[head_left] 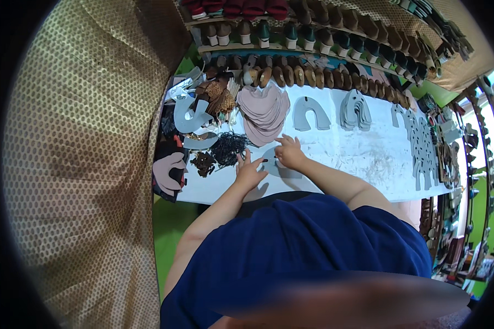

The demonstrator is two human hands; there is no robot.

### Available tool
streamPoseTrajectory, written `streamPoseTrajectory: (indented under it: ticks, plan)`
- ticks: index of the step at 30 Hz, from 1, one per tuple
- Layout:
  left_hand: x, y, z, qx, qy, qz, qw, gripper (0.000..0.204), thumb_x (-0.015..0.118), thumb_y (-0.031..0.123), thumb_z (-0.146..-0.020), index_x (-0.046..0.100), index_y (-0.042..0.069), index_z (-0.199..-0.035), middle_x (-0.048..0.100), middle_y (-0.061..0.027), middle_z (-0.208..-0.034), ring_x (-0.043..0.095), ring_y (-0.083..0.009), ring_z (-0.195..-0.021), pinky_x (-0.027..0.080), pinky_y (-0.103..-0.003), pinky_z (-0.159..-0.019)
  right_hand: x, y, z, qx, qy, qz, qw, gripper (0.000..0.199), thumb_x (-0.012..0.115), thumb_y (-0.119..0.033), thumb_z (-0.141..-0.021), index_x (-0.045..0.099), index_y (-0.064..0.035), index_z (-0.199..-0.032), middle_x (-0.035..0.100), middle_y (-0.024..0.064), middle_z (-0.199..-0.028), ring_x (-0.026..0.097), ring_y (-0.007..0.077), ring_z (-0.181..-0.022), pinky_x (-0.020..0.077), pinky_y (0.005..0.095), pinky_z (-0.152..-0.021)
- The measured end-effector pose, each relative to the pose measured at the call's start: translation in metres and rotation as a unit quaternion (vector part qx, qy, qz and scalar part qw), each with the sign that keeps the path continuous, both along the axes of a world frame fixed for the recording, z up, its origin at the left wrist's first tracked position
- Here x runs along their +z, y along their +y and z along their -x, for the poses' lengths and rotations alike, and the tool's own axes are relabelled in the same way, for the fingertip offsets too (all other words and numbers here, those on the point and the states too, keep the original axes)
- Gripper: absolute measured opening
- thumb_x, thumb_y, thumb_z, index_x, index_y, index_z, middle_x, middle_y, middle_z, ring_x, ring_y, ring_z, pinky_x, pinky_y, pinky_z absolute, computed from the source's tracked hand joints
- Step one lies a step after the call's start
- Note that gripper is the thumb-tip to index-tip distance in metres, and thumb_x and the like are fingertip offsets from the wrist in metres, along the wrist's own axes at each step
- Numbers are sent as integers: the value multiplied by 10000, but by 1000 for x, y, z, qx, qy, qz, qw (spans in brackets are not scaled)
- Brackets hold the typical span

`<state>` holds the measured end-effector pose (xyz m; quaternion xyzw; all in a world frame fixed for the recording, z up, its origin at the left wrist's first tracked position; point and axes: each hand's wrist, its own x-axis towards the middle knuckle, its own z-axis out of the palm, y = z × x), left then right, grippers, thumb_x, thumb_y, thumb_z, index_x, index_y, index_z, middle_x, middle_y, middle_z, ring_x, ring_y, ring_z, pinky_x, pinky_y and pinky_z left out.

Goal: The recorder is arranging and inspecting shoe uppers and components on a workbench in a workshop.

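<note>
Both my hands hover over the white table, near its front edge. My left hand (250, 172) has its fingers spread and holds nothing I can see, just right of a tangled black heap (229, 148). Slightly farther forward, my right hand (291, 153) also has its fingers apart, close to the tip of a stack of pink curved cut pieces (264, 109). A flat grey piece (282, 170) lies between and below the hands, partly covered by the right forearm. Beyond the right hand rests a grey U-shaped piece (312, 116).
A stack of grey U-shaped pieces (355, 112) stands at the back, with more grey pieces (422, 151) spread along the right. At left lie small brown bits (203, 163) and a pink curved piece (169, 171). Shelves of shoe lasts (324, 44) line the back; a patterned curtain (93, 153) hangs left.
</note>
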<state>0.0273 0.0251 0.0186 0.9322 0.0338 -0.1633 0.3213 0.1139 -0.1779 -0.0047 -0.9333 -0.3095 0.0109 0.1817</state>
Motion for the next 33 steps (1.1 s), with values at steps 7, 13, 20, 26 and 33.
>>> streamPoseTrajectory:
  ticks: [7,13,20,26,33]
  plan:
    - [-25,-9,11,-99,139,-138,976,971,681,530,-821,169,244,-1594,-45,-173,-1661,-77,-467,-1503,74,-669,-1152,-32,11,-45,145,-49,119,981,414,686,-248,-819,685,-147,-1221,374,47,-1558,160,339,-1513,90,766,-1107]
    - [-34,0,12,-109,138,-127,976,994,675,547,-811,143,250,-1597,-55,-156,-1663,-86,-438,-1511,37,-692,-1139,-24,26,-60,219,-7,149,964,614,683,-275,-823,539,-138,-1404,366,45,-1561,140,353,-1515,86,768,-1104]
    - [-38,3,8,-107,150,-112,976,992,667,548,-811,138,257,-1598,-66,-138,-1666,-92,-431,-1513,15,-692,-1138,-25,26,-62,251,-23,154,955,577,665,-273,-838,553,-119,-1383,388,57,-1543,159,360,-1510,116,770,-1096]
    - [-34,3,4,-104,153,-109,977,986,666,539,-815,141,252,-1598,-73,-136,-1666,-95,-426,-1514,-1,-688,-1138,-31,20,-56,261,-106,100,954,439,624,-219,-844,631,-114,-1270,510,51,-1432,266,328,-1476,153,725,-1129]
    - [-32,-2,-2,-97,111,-113,983,891,666,473,-834,251,202,-1574,7,-191,-1657,-4,-439,-1516,97,-652,-1155,-54,-26,-34,241,-113,50,963,357,625,-263,-865,671,-171,-1206,552,34,-1393,337,297,-1443,198,671,-1144]
